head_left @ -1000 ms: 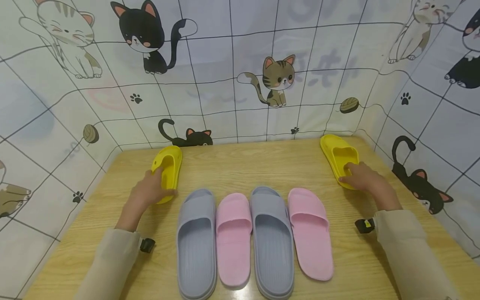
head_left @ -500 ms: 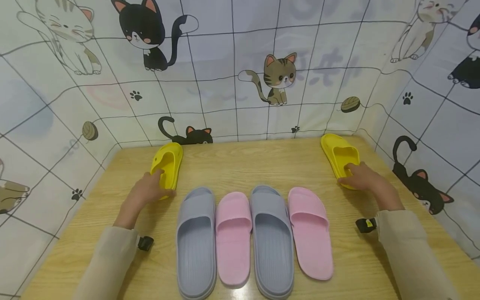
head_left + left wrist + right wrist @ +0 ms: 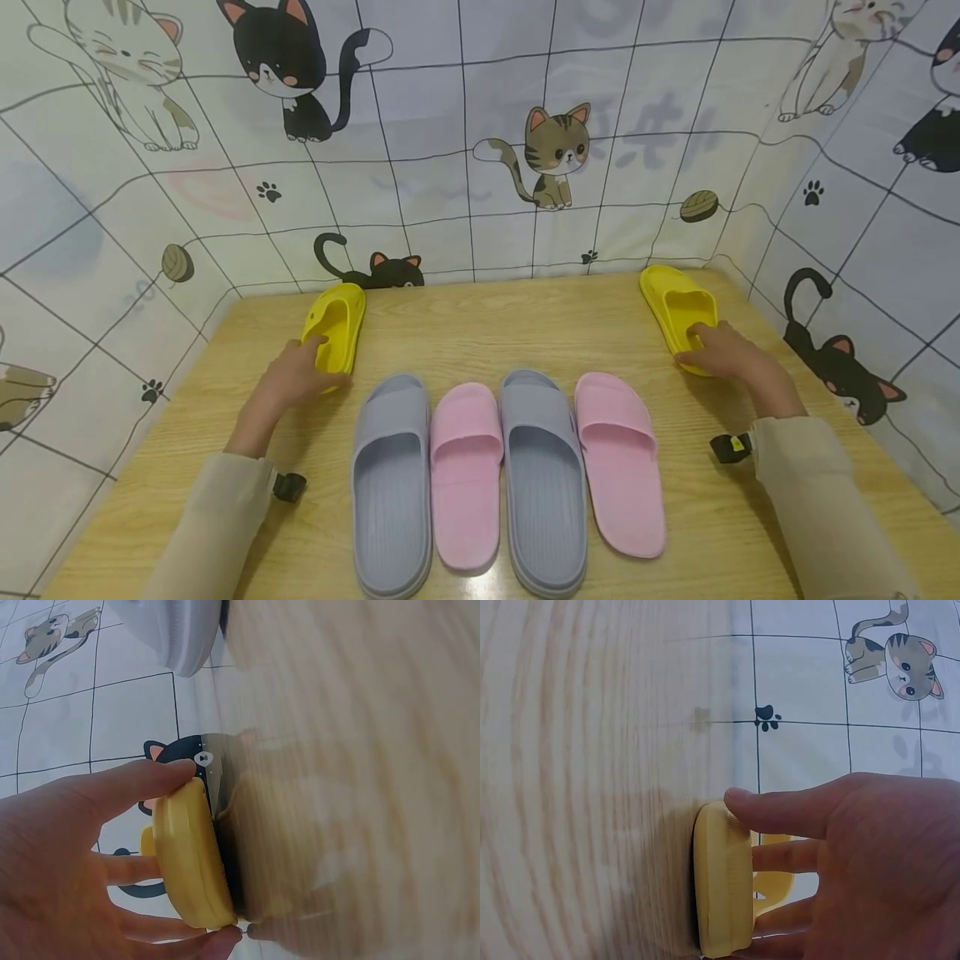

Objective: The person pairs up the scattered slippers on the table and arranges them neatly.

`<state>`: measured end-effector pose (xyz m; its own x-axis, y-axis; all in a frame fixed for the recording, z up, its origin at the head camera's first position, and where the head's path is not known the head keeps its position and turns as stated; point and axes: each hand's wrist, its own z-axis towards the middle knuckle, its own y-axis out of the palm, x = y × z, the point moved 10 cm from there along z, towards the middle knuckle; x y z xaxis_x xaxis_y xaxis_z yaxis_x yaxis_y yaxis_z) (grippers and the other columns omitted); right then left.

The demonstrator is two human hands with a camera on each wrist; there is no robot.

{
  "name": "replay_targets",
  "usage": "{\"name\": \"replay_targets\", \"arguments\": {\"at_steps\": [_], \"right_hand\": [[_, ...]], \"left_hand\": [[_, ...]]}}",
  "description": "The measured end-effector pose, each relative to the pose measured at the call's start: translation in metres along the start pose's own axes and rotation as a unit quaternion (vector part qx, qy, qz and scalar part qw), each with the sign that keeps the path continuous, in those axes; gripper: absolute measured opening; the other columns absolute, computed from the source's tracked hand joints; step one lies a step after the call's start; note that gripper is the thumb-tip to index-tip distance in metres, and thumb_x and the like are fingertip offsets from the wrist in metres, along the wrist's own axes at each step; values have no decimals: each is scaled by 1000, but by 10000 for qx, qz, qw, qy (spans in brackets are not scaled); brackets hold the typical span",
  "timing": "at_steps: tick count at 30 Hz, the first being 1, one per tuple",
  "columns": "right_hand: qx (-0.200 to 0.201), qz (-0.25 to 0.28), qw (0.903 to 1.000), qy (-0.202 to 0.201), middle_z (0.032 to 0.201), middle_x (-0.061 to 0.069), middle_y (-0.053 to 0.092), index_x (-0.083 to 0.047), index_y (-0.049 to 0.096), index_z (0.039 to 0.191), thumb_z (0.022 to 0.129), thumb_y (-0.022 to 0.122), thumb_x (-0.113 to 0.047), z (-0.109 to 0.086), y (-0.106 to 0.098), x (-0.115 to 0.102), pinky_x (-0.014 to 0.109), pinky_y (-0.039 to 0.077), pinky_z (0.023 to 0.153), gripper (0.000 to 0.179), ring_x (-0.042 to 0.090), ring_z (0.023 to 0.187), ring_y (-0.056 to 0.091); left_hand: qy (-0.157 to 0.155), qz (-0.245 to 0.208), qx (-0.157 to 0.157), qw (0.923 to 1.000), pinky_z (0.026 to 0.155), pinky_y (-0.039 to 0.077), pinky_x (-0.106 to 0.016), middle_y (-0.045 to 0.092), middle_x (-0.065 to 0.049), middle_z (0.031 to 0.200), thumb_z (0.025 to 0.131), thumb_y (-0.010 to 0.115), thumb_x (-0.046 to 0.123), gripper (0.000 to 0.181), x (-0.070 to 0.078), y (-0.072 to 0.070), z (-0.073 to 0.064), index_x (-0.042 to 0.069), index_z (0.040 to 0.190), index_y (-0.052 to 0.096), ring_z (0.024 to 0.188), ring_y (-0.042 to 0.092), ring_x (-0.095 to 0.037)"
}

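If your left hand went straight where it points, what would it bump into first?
The left hand holds a yellow shoe, so past that it would probably meet the cat-patterned backdrop first, though depth is unclear.

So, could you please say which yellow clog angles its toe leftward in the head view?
The yellow clog in the right hand, near the back right corner of the table; the other clog, in the left hand, angles its toe rightward.
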<state>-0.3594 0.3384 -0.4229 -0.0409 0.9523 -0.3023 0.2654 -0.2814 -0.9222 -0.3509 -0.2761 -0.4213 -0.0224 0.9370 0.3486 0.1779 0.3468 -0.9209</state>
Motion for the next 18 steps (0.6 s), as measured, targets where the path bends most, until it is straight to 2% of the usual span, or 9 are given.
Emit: {"name": "replay_targets", "arguments": {"at_steps": [8,14,18], "right_hand": [[107,17,9999,-14,129,47,46,21,42,138,98,62,-28,1,1,2,72,41,100,66,54,110,47],[184,35,9997,-180,135,47,46,19,42,141,98,61,-28,3,1,-6,74,37,106,66,59,121,45],[187,71,9997,-107,137,47,43,18,41,143,99,61,-29,4,2,-9,76,37,105,67,59,123,43]], "left_hand": [[17,36,-49,10000,94,51,-62,43,-39,138,89,72,50,94,2,2,2,-6,155,34,108,57,-45],[14,39,-54,10000,94,51,-61,44,-39,139,89,73,51,95,4,3,1,-6,155,34,108,56,-43],[35,42,-42,10000,94,51,-61,43,-38,139,89,72,53,96,6,3,2,-5,156,33,108,56,-43]]}}
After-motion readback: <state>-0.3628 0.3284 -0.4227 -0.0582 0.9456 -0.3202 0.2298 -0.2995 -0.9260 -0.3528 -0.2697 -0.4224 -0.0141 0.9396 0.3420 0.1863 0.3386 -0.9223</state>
